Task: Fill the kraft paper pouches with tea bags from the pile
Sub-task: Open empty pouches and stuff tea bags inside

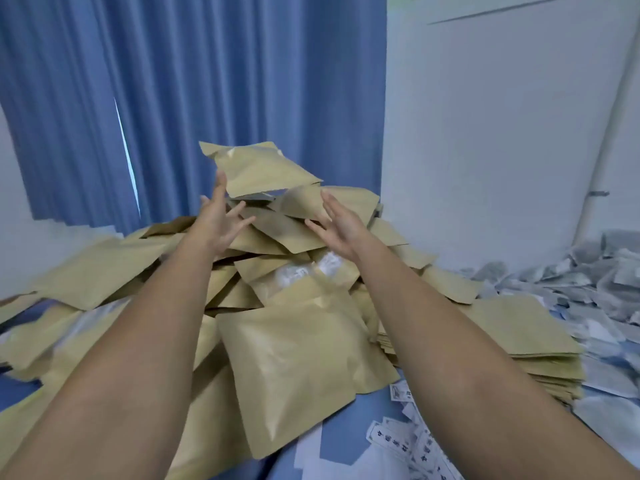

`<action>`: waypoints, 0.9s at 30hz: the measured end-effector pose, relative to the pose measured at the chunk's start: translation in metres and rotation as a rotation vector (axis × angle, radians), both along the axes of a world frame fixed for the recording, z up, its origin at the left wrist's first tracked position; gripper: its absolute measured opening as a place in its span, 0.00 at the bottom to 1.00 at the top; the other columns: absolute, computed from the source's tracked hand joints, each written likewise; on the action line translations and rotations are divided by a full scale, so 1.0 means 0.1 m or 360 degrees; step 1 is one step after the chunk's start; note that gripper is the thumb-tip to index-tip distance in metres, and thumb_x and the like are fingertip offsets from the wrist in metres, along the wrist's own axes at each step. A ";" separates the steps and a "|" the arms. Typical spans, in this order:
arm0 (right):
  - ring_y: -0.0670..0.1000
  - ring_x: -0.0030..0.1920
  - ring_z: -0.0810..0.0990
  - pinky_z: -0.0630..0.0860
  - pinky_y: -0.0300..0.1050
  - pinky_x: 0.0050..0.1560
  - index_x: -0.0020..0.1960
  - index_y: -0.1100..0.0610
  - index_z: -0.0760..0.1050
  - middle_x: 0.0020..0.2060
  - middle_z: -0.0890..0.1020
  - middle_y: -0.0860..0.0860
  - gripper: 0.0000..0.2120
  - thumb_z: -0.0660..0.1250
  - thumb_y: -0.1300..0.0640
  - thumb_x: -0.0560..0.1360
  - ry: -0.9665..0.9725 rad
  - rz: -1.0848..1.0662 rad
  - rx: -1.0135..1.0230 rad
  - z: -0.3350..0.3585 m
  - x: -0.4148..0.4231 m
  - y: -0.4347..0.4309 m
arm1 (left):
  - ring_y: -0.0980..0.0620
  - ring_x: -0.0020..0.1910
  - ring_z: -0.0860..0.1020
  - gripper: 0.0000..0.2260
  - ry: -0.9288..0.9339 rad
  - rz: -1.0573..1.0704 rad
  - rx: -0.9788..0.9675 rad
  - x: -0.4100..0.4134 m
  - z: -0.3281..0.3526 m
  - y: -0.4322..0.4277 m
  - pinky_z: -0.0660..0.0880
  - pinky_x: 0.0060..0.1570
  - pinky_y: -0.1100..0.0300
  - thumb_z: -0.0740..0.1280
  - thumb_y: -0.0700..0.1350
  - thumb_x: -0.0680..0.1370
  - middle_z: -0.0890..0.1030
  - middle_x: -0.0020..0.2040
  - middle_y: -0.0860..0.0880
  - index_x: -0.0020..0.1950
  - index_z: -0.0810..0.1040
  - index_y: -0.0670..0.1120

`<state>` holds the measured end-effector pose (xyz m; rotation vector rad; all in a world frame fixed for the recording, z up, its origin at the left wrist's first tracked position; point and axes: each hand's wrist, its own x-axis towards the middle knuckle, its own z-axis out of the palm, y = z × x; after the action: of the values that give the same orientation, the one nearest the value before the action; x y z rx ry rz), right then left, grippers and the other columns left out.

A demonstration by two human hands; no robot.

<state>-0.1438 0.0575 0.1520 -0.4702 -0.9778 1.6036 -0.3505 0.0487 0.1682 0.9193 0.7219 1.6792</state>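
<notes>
Left hand [220,223] and right hand [341,226] reach out empty, fingers spread straight. The tilted kraft pouch [258,171] hangs just above and beyond the left one, nearer it.

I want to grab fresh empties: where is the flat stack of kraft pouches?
The flat stack lies on the right of the head view, beside the right forearm, between the loose pouch heap and the tea bag pile.
</notes>
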 end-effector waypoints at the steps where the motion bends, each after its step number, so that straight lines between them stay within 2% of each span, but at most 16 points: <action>1: 0.55 0.72 0.65 0.70 0.55 0.67 0.75 0.61 0.56 0.73 0.63 0.54 0.29 0.65 0.57 0.78 -0.0252 0.0005 0.0053 -0.03 -0.03 0.00 | 0.45 0.71 0.66 0.41 0.0180 0.0056 -0.0021 -0.01 -0.02 0.00 0.70 0.62 0.40 0.64 0.59 0.75 0.57 0.77 0.47 0.77 0.40 0.52; 3: 0.57 0.63 0.76 0.75 0.53 0.61 0.70 0.62 0.65 0.66 0.73 0.55 0.20 0.63 0.61 0.79 -0.0478 0.0010 0.0130 -0.20 -0.07 0.02 | 0.47 0.65 0.72 0.31 0.0645 0.0012 -0.0053 0.11 -0.21 0.03 0.72 0.58 0.45 0.61 0.56 0.79 0.65 0.73 0.47 0.77 0.53 0.49; 5: 0.59 0.56 0.80 0.77 0.49 0.58 0.64 0.64 0.70 0.58 0.78 0.57 0.14 0.61 0.63 0.79 -0.0545 -0.0009 0.0162 -0.40 -0.12 -0.02 | 0.48 0.58 0.77 0.21 0.1026 -0.0147 -0.0148 0.35 -0.45 0.04 0.74 0.54 0.49 0.60 0.56 0.80 0.73 0.66 0.47 0.70 0.67 0.47; 8: 0.58 0.51 0.79 0.76 0.50 0.57 0.61 0.68 0.74 0.50 0.79 0.62 0.14 0.57 0.70 0.77 -0.0787 -0.0139 0.0209 -0.67 -0.11 -0.08 | 0.49 0.51 0.78 0.13 0.1440 -0.0160 -0.0205 0.76 -0.73 0.03 0.76 0.50 0.52 0.60 0.54 0.81 0.78 0.54 0.47 0.59 0.73 0.47; 12: 0.59 0.50 0.79 0.77 0.53 0.58 0.56 0.68 0.75 0.48 0.79 0.63 0.14 0.55 0.72 0.75 -0.0864 -0.0355 0.0161 -0.82 0.15 -0.17 | 0.48 0.48 0.76 0.06 0.1480 -0.0019 -0.0157 1.21 -0.88 0.06 0.77 0.50 0.51 0.59 0.47 0.81 0.77 0.49 0.47 0.53 0.73 0.46; 14: 0.57 0.48 0.80 0.79 0.47 0.48 0.58 0.67 0.75 0.47 0.80 0.62 0.15 0.56 0.71 0.75 -0.0930 -0.0448 0.0162 -0.84 0.35 -0.21 | 0.49 0.47 0.77 0.06 0.1491 -0.0054 -0.0113 1.40 -0.90 0.06 0.77 0.46 0.53 0.59 0.46 0.81 0.78 0.50 0.46 0.53 0.73 0.46; 16: 0.56 0.44 0.81 0.76 0.48 0.43 0.58 0.63 0.77 0.45 0.81 0.61 0.15 0.58 0.69 0.74 -0.1034 -0.0539 0.0167 -0.84 0.54 -0.26 | 0.49 0.43 0.77 0.06 0.1476 -0.0082 -0.0069 1.60 -0.92 0.04 0.76 0.40 0.57 0.59 0.45 0.81 0.78 0.49 0.45 0.53 0.73 0.45; 18: 0.56 0.44 0.82 0.78 0.53 0.49 0.55 0.61 0.78 0.47 0.82 0.62 0.13 0.60 0.68 0.73 -0.1053 -0.0576 0.0181 -0.90 0.75 -0.31 | 0.49 0.40 0.76 0.06 0.1531 -0.0081 -0.0021 1.80 -0.96 0.02 0.75 0.38 0.57 0.59 0.45 0.81 0.78 0.48 0.44 0.54 0.73 0.44; 19: 0.54 0.45 0.82 0.80 0.51 0.51 0.53 0.62 0.78 0.47 0.82 0.62 0.11 0.62 0.67 0.73 -0.1081 -0.0619 0.0208 -0.96 0.89 -0.34 | 0.49 0.41 0.76 0.07 0.1625 -0.0096 0.0014 1.89 -1.00 0.02 0.74 0.38 0.57 0.60 0.45 0.81 0.78 0.48 0.44 0.55 0.74 0.44; 20: 0.53 0.46 0.82 0.79 0.49 0.52 0.53 0.62 0.78 0.49 0.82 0.61 0.09 0.64 0.64 0.74 -0.1235 -0.0735 0.0254 -1.05 1.07 -0.36 | 0.48 0.44 0.77 0.10 0.1767 -0.0137 0.0057 1.98 -1.06 0.01 0.73 0.40 0.58 0.60 0.46 0.81 0.78 0.50 0.44 0.58 0.74 0.44; 21: 0.53 0.49 0.82 0.78 0.50 0.54 0.54 0.62 0.78 0.51 0.82 0.59 0.11 0.66 0.58 0.75 -0.1601 -0.0907 0.0294 -1.16 1.28 -0.38 | 0.48 0.49 0.77 0.12 0.1946 -0.0188 0.0099 2.07 -1.14 -0.01 0.73 0.44 0.58 0.61 0.46 0.80 0.78 0.55 0.45 0.61 0.74 0.44; 23: 0.55 0.60 0.76 0.70 0.51 0.62 0.62 0.60 0.75 0.60 0.77 0.57 0.27 0.64 0.39 0.74 -0.2694 -0.1151 0.0198 -1.48 1.80 -0.47 | 0.48 0.59 0.75 0.16 0.2346 -0.0258 0.0192 2.25 -1.33 -0.07 0.72 0.56 0.56 0.62 0.47 0.79 0.75 0.64 0.45 0.67 0.71 0.46; 24: 0.56 0.66 0.70 0.64 0.51 0.67 0.67 0.59 0.71 0.66 0.72 0.56 0.35 0.60 0.33 0.72 -0.3106 -0.1086 0.0095 -1.67 2.04 -0.58 | 0.47 0.63 0.72 0.18 0.2525 -0.0294 0.0268 2.36 -1.44 -0.12 0.70 0.60 0.55 0.63 0.47 0.79 0.72 0.67 0.46 0.69 0.69 0.47; 25: 0.55 0.71 0.64 0.58 0.51 0.70 0.70 0.58 0.66 0.71 0.67 0.56 0.39 0.57 0.30 0.72 -0.3362 -0.0978 0.0035 -1.85 2.24 -0.67 | 0.47 0.65 0.70 0.20 0.2664 -0.0327 0.0360 2.47 -1.54 -0.16 0.68 0.62 0.56 0.64 0.47 0.79 0.70 0.69 0.46 0.70 0.68 0.47; 27: 0.53 0.73 0.61 0.55 0.50 0.71 0.72 0.55 0.63 0.73 0.64 0.53 0.35 0.57 0.34 0.74 -0.3560 -0.0917 0.0177 -2.15 2.51 -0.90 | 0.48 0.68 0.68 0.23 0.2875 -0.0341 0.0558 2.73 -1.73 -0.27 0.66 0.65 0.56 0.65 0.46 0.78 0.67 0.72 0.47 0.72 0.66 0.48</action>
<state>0.1073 -0.0328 -0.0627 -2.3346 -2.0228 -0.1544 -0.0774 0.0220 -0.0048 2.6345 1.3284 0.3558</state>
